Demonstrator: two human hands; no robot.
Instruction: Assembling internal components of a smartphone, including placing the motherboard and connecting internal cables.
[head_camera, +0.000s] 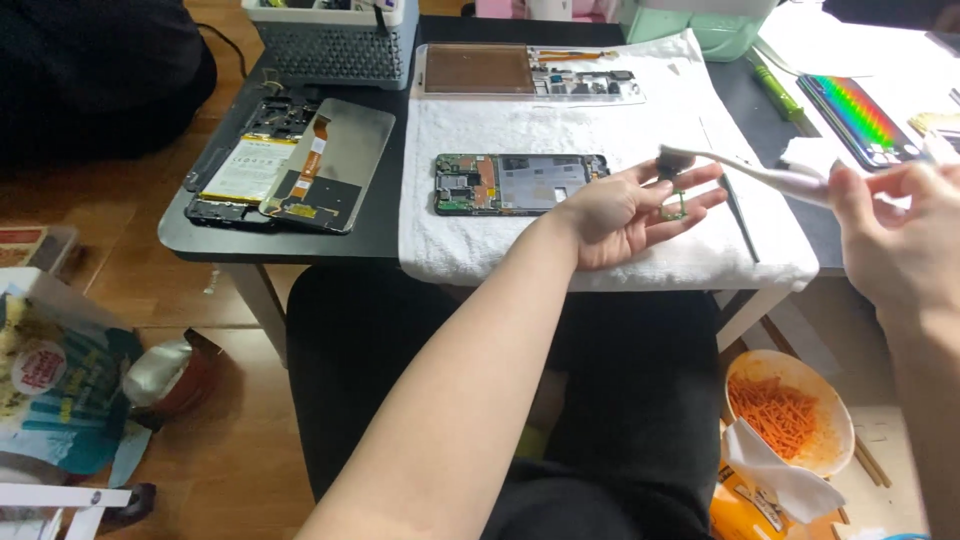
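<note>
Left hand (628, 212) turned palm up over the white towel (560, 135), fingers loosely spread, with a small green circuit part (674, 207) resting on the fingertips; too small to make out in detail. Right hand (900, 235) closed around the handle of a white brush (745, 171), bristle head just above the left fingertips and near the part; blurred, and partly cut off by the right edge. Just behind the left hand, an opened phone frame (518, 183) with its green board exposed, lying flat on the towel. Farther back, another stripped phone frame (530, 72) with a brownish plate, upper edge close to a pale green container cropped by the top border. To the left, on the black table (380, 230), an open phone with battery (245, 170) and a grey back panel (330, 165) leaning over it. Dark tweezers (740, 215) beside the left hand on the towel. Phone with rainbow screen (860, 118) at far right. Bowl of orange shreds (790, 412) on the floor below.
</note>
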